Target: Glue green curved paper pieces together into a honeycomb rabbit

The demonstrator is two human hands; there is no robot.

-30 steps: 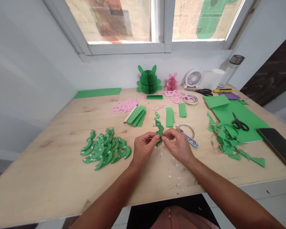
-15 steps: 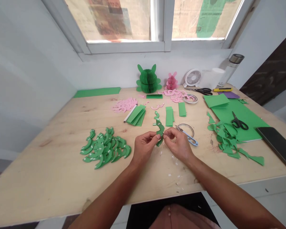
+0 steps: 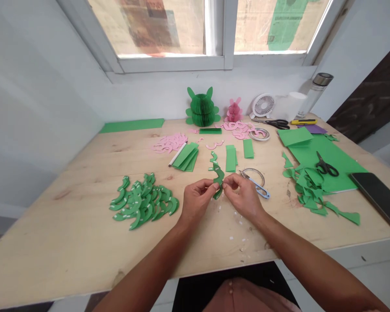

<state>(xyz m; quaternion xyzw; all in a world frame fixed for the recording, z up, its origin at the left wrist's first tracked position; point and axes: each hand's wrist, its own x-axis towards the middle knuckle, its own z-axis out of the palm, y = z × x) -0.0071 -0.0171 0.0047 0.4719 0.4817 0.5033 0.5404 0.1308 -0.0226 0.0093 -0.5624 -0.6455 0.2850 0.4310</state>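
Note:
A wavy green paper cutout (image 3: 218, 172) with small white tape patches is pinched between thumb and finger of my left hand (image 3: 197, 197), above the table. At its right edge, the thumb and finger of my right hand (image 3: 242, 194) are pressed together; whatever they grip is too small to make out. Just beyond the cutout lies a smaller green curved piece (image 3: 213, 156). On the left is a heap of similar green cutouts (image 3: 144, 203) with white patches. Behind my right hand are a blue-handled cutter (image 3: 261, 190) and a tape roll (image 3: 263, 177).
Green scraps (image 3: 308, 190), black scissors (image 3: 326, 167) and a phone (image 3: 377, 197) lie on the right. Folded green strips (image 3: 186, 158) and pink cutouts (image 3: 170, 143) are further back. Near the wall stand a green honeycomb figure (image 3: 203, 110), a small fan (image 3: 263, 105) and a bottle (image 3: 315, 95).

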